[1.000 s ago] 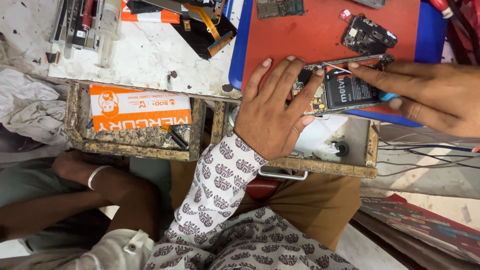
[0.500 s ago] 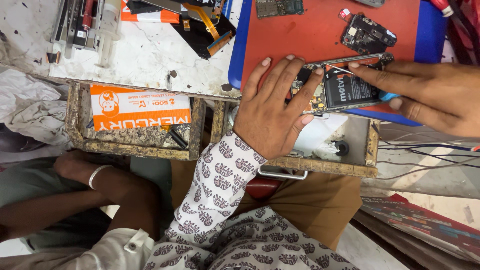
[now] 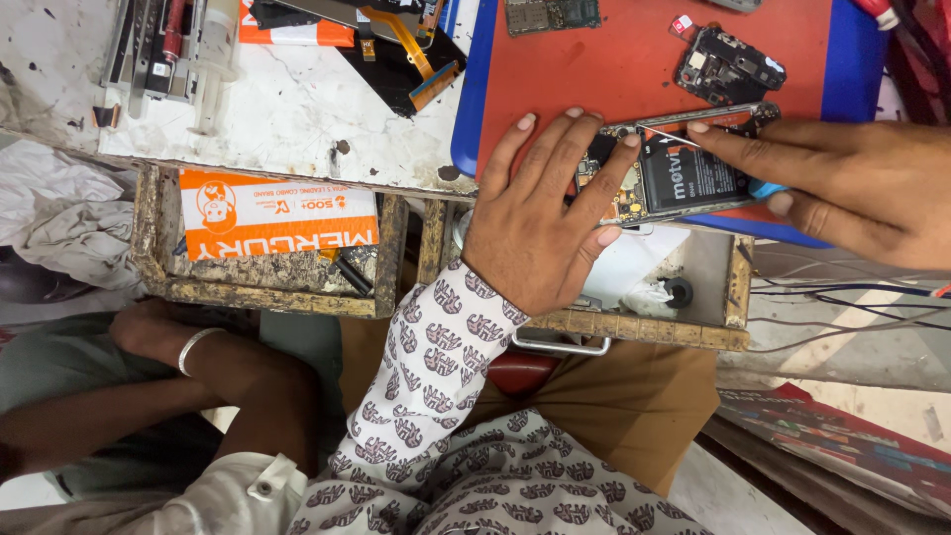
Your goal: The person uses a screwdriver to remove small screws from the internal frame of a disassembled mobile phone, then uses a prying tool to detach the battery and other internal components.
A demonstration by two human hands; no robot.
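Fingers (image 3: 604,178) of the left hand (image 3: 540,233) lay spread flat — pinning an opened phone (image 3: 674,168) on the red mat (image 3: 614,69); right hand (image 3: 842,188) pinched a thin tool (image 3: 666,136) over it.

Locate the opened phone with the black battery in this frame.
In the head view, the opened phone lies on the red mat, upper right of centre, between the left hand pressing its left end and the right hand on its right.

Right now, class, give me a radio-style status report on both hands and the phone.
Left hand flat, pinning opened phone on red mat. Right hand holding thin tool to phone's top edge. Loose circuit board lies close behind.
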